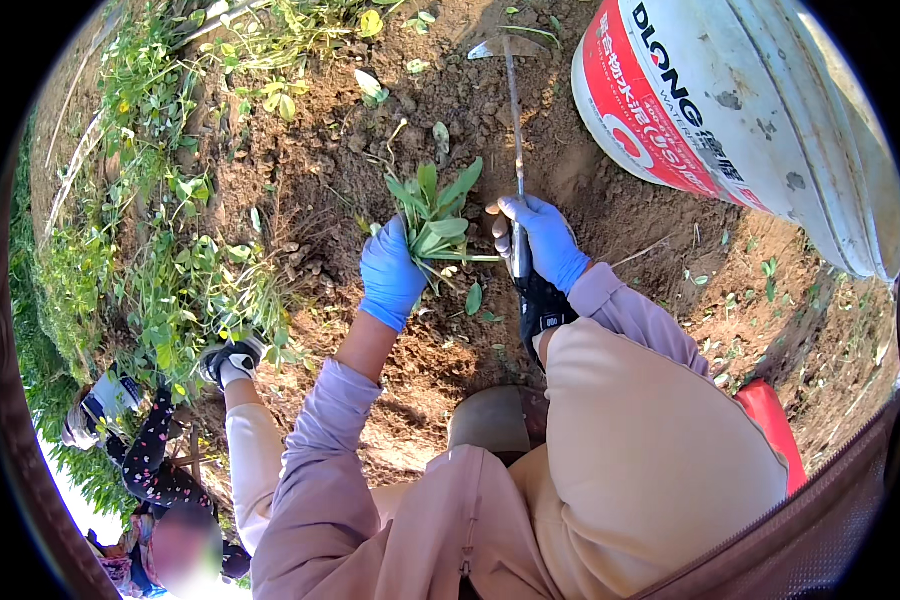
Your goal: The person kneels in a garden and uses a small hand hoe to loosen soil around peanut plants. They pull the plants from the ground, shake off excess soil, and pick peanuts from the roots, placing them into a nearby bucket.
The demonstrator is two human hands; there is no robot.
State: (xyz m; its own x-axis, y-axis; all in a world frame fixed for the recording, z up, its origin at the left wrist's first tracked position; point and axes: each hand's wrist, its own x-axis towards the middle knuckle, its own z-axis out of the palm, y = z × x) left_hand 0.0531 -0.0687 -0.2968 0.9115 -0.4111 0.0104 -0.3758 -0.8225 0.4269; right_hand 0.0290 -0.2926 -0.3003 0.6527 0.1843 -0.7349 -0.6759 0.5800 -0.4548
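My left hand (pixel 393 274), in a blue glove, is closed around the base of a clump of broad-leaved green weeds (pixel 435 210) above the soil. To its right, my right hand (pixel 538 238), also gloved, grips the handle of a hand hoe (pixel 516 120). The hoe's thin metal shaft points away from me, its curved blade (pixel 504 48) resting on the brown soil near the top. A long stem from the clump reaches towards the right fingers; whether they touch it is unclear. Just left of the left hand lie uprooted plants with pods and roots (pixel 300 255).
A large white plastic bucket (pixel 720 97) with a red printed band stands at upper right. Leafy vines (pixel 187 262) cover the left side. At lower left is another person (pixel 161 472) in a flowered dark sleeve. Something red (pixel 772 427) lies beside my right knee.
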